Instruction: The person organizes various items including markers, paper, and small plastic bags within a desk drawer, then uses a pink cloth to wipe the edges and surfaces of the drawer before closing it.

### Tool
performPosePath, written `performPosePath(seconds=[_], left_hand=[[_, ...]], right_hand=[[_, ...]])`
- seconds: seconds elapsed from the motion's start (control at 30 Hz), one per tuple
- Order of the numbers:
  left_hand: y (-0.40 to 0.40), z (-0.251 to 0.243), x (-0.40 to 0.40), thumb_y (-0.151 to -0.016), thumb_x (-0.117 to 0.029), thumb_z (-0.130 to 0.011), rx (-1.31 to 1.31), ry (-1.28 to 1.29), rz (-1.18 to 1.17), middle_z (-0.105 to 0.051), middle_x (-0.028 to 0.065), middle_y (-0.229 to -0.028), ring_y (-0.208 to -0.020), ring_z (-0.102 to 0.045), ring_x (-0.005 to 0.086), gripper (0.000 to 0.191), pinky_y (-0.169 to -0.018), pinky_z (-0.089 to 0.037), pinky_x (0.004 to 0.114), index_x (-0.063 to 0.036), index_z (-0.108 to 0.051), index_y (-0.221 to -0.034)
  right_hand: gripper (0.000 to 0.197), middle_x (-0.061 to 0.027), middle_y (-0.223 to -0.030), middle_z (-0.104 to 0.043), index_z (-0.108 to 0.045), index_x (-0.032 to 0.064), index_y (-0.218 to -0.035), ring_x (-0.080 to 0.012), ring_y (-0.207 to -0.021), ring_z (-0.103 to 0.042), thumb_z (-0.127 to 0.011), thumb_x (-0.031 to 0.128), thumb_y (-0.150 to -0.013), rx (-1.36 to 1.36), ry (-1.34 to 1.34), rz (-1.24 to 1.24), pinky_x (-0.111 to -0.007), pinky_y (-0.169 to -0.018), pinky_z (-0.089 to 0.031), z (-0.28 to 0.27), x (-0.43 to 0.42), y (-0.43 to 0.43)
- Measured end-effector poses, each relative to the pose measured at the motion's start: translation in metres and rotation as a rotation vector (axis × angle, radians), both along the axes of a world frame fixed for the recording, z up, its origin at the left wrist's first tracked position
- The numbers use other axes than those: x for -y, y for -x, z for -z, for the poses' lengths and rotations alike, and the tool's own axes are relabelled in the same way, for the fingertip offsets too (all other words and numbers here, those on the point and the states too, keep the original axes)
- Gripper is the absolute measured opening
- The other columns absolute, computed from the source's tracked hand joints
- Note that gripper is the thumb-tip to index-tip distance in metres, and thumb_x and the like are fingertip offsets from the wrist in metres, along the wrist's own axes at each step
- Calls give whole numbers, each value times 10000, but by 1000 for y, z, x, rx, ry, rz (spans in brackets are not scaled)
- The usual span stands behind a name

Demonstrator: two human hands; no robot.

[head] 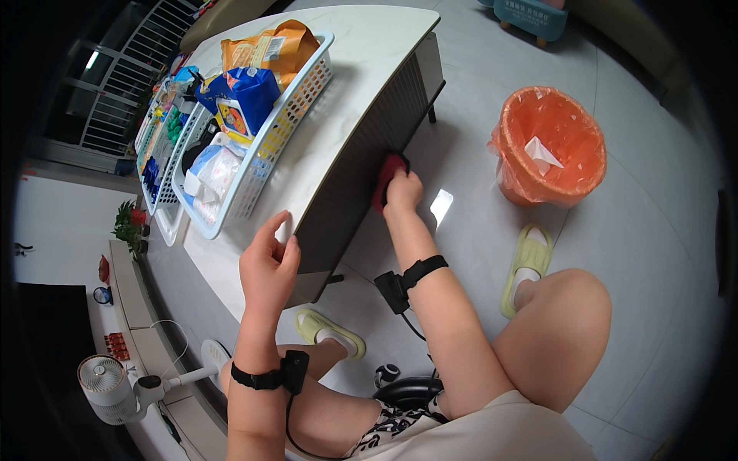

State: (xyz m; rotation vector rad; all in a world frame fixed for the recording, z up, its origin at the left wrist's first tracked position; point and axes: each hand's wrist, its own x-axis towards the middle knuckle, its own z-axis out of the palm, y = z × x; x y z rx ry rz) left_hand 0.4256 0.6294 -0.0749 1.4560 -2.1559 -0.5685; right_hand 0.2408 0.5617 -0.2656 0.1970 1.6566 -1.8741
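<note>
My right hand (pixel 403 190) grips a dark red cloth or pad (pixel 385 183) with a black edge, pressed to or close against the dark ribbed front (pixel 369 144) of a low table. The hand hides part of the pad. My left hand (pixel 268 265) is raised by the edge of the white marble-look tabletop (pixel 369 40), holding nothing, with thumb and forefinger apart. Whether it touches the edge, I cannot tell. Beyond it stands a pale blue plastic basket (pixel 288 112) with a blue pack (pixel 245 95), an orange bag (pixel 271 49) and white-and-blue packs (pixel 213 176).
A bin (pixel 548 190) with an orange liner and crumpled white paper (pixel 542 154) stands on the tiled floor to the right. A second basket (pixel 161 144) of small items sits farther left. A white fan (pixel 109 386) stands at the lower left. Black straps with cables circle both my forearms.
</note>
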Motion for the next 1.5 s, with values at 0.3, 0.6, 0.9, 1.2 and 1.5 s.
performPosePath(seconds=[0.3,0.6,0.9,1.2,1.5], left_hand=[[-7,17,8,-845,-17,-572,-353,36,-70,-488,-27,-597,-534,-422,26,180,-491,-337,185,12,-623,-1015],[-8,21,11,-836,-42,-593,-354,67,-70,-479,-38,-572,-517,-412,19,120,-481,-323,182,3,-635,-938],[-4,21,14,-828,-57,-595,-354,80,-46,-472,-37,-590,-537,-424,22,113,-501,-344,182,15,-628,-910],[-10,24,19,-847,-66,-591,-388,76,-38,-478,-43,-575,-521,-413,16,100,-482,-316,188,10,-625,-903],[-15,25,13,-849,-39,-589,-436,39,-29,-520,-38,-614,-530,-433,11,85,-486,-326,176,18,-625,-901]], right_hand=[[317,-145,-1102,-628,-573,35,-1176,-269,-1000,-597,-498,203,-918,-348,163,37,-349,-869,-438,16,52,125],[330,-176,-1064,-642,-602,46,-1138,-328,-1020,-595,-527,102,-822,-453,-78,-251,-365,-872,-437,35,52,111],[210,-247,-913,-629,-591,-2,-989,-418,-893,-596,-535,57,-795,-606,-44,-343,-449,-779,-458,26,-43,-39],[238,-246,-855,-612,-592,-26,-883,-372,-826,-595,-564,206,-842,-379,-74,-630,-419,-740,-449,-5,-74,-73],[229,-103,-898,-581,-546,-44,-911,-175,-814,-512,-532,184,-890,-100,595,18,-315,-741,-426,-110,52,109]])
